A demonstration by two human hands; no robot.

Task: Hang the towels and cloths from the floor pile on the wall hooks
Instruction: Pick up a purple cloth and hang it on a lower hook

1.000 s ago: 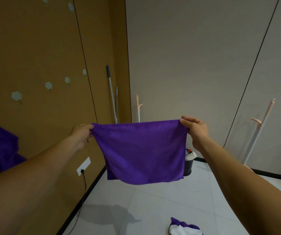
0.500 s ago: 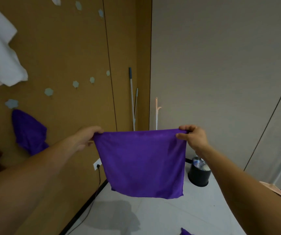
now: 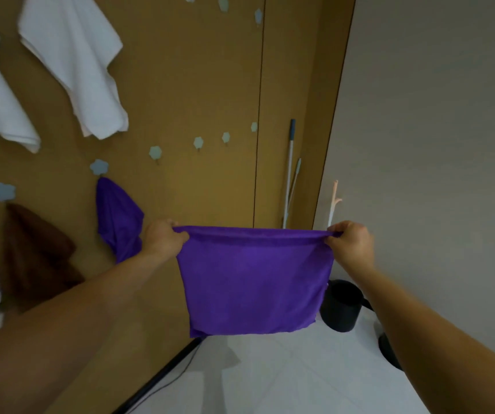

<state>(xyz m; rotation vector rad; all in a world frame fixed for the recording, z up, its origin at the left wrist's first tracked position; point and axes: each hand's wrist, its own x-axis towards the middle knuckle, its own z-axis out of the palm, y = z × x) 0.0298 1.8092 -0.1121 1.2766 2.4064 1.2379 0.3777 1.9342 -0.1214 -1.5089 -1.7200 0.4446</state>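
A purple cloth [image 3: 255, 282] hangs spread flat in front of me. My left hand [image 3: 164, 239] pinches its upper left corner and my right hand [image 3: 351, 242] pinches its upper right corner. On the brown wall to the left, pale flower-shaped hooks run in a row; three of them [image 3: 155, 152] [image 3: 198, 142] [image 3: 225, 137] are bare. Another purple cloth [image 3: 119, 218] hangs from a hook [image 3: 99, 167] just left of my left hand. A brown towel [image 3: 35, 249] and white towels [image 3: 76, 61] hang further left.
A mop handle [image 3: 289, 162] leans in the corner where the brown wall meets the grey wall. A black bin [image 3: 342, 306] stands on the white tiled floor behind the cloth. A black cable runs along the skirting [image 3: 162, 375].
The view has swung left and closer to the brown wall, bringing the hung white, brown and purple towels into sight. Both hands keep the cloth stretched; the floor pile has left the frame.
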